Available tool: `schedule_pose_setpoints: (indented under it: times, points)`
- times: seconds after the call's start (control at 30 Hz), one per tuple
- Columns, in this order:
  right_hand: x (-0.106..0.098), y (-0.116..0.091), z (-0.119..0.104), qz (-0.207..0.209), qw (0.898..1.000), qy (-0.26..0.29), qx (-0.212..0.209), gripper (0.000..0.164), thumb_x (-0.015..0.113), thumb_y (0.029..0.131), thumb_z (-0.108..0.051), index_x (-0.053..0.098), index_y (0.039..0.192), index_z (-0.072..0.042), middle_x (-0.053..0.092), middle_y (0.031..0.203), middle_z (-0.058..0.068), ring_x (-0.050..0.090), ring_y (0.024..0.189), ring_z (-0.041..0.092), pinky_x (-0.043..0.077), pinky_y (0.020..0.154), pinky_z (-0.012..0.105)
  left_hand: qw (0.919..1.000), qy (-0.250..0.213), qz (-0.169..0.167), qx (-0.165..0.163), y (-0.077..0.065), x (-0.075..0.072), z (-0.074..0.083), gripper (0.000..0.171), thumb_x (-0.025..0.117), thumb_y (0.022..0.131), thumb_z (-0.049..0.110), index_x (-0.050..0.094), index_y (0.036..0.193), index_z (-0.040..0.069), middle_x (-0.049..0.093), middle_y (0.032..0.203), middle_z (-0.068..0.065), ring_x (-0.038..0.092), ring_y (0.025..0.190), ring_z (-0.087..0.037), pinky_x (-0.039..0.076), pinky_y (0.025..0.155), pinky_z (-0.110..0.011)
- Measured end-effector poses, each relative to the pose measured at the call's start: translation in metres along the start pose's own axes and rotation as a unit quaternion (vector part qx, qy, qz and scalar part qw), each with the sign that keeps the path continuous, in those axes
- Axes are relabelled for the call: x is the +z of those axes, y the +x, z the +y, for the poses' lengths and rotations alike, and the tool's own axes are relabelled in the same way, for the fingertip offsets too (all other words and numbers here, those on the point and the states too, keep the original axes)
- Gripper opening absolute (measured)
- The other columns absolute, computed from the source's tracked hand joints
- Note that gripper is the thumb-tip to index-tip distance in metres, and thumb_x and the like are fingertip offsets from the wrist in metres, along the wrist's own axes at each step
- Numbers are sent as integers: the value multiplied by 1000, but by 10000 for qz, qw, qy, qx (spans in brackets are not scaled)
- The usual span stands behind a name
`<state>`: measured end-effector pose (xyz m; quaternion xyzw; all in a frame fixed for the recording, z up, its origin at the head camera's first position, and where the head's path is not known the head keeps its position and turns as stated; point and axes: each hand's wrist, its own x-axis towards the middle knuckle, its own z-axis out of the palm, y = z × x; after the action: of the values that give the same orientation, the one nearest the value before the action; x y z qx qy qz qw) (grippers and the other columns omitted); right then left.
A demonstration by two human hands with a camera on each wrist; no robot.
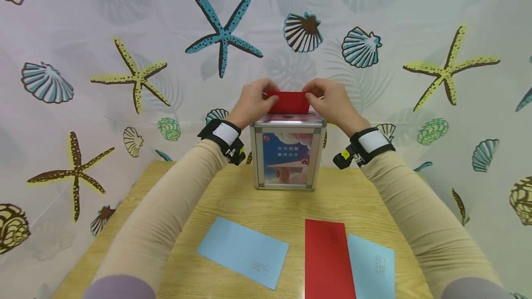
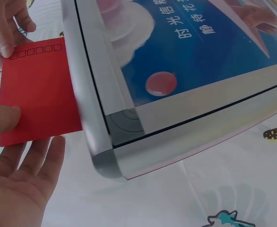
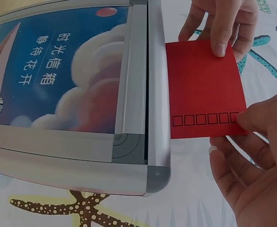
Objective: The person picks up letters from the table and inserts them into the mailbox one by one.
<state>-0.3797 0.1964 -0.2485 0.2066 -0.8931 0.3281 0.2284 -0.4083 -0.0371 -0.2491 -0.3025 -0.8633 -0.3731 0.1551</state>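
The red envelope (image 1: 291, 103) stands upright between the left hand (image 1: 254, 100) and the right hand (image 1: 331, 101), which pinch its opposite edges, its long axis apparently pointing down at the box (image 1: 287, 157) directly beneath.

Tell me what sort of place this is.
Probably a small staged workspace: a yellowish wood-grain table, a white shell-patterned backdrop close around it, and a silver-framed rectangular box.
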Motion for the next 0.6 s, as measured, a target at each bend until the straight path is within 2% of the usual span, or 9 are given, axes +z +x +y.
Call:
schedule_pose_setpoints:
  times: [0.13, 0.27, 0.43, 0.6]
  points:
    - [5, 1, 0, -64, 9999, -68, -112, 21, 59, 101, -10, 72, 114, -1, 76, 106, 16, 72, 97, 30, 58, 86, 45, 9999, 57, -60, -141, -3, 0, -4, 20, 63, 101, 12, 66, 120, 5, 72, 119, -12, 70, 103, -26, 60, 93, -35]
    - [7, 0, 4, -86, 9998, -139, -145, 21, 59, 101, -10, 71, 115, 0, 76, 109, 17, 72, 100, 32, 58, 91, 47, 9995, 229, -152, -146, -5, 0, -5, 21, 62, 102, 12, 65, 122, 6, 72, 119, -12, 68, 103, -25, 60, 94, -35]
    - [6, -9, 8, 0, 9996, -202, -197, 23, 60, 100, -11, 70, 118, 0, 73, 118, 18, 70, 105, 35, 58, 93, 51, 9989, 410, -173, 137, -7, -4, -8, 21, 61, 102, 11, 66, 121, 5, 72, 116, -11, 68, 103, -24, 58, 94, -35]
    - [-1, -32, 12, 25, 9984, -407, -392, 26, 60, 101, -9, 68, 124, 2, 67, 126, 21, 67, 107, 36, 57, 88, 52, 9975, 493, -262, 442, -16, -15, -11, 20, 61, 102, 11, 66, 120, 4, 71, 115, -11, 67, 104, -24, 57, 91, -36]
